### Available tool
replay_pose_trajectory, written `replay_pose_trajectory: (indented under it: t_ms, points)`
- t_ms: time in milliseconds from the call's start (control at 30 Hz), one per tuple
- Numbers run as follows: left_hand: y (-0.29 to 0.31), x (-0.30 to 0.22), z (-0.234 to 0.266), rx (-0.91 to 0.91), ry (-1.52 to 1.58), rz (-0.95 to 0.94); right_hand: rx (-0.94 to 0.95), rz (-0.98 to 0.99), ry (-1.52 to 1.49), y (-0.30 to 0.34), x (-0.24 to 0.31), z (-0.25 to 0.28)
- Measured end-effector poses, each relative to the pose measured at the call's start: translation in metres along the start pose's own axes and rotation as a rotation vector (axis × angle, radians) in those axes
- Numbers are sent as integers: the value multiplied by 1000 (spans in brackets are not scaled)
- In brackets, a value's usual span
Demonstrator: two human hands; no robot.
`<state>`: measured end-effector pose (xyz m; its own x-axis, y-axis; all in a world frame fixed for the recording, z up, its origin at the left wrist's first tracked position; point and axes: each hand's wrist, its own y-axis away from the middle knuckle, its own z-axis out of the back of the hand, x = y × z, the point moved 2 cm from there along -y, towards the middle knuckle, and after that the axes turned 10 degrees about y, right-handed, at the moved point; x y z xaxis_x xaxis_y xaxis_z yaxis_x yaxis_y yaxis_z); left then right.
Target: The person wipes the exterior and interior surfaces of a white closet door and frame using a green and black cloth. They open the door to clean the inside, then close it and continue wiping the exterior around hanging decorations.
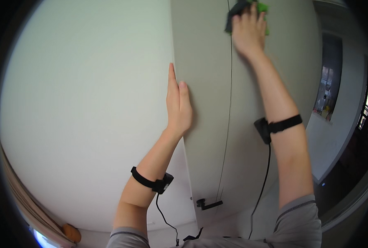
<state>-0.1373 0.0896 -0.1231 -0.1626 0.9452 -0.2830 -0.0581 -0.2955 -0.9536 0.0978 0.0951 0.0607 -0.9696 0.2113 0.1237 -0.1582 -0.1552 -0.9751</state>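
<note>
A pale grey door (204, 115) with a thin dark vertical line stands in front of me. My left hand (178, 109) is at its long left edge, fingers straight and pointing up, thumb on the grey face; the door's edge lies between them. High on the same face, my right hand (249, 35) presses a cloth (237, 18) flat against the surface. This cloth is dark grey with bright green parts, bunched under the fingers and slightly blurred. Low on the door sits a black lever handle (210, 204).
A wide white wall (84, 111) fills the left side. Beige curtains (31, 198) hang at the lower left beside a brown rounded object (71, 233). On the right are a wall opening (328, 78) and a dark passage (345, 144). Black straps with cabled boxes circle both my forearms.
</note>
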Motion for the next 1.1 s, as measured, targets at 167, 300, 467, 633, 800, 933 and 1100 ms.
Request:
replay_pose_trajectory:
  t_ms: [167, 300, 467, 633, 800, 933, 1100]
  points:
    - [-3, 6, 7, -52, 18, -43, -294, 561, -271, 97, 81, 30]
    - [-7, 7, 10, -58, 48, -57, -184, 683, -308, 100, 81, 38]
    - [-10, 5, 16, -28, 141, 25, -235, 299, -291, -17, 35, 25]
    - [-4, 15, 22, 66, 274, 298, -110, 248, 40, -9, 76, 18]
    - [-5, 24, 27, 36, 768, 196, -193, 658, -342, 118, 93, 25]
    - [0, 23, 28, 122, 969, 210, 174, 814, -284, 240, 60, 18]
    - [4, 28, 24, 193, 742, 210, 134, 1026, -473, 300, 26, 11]
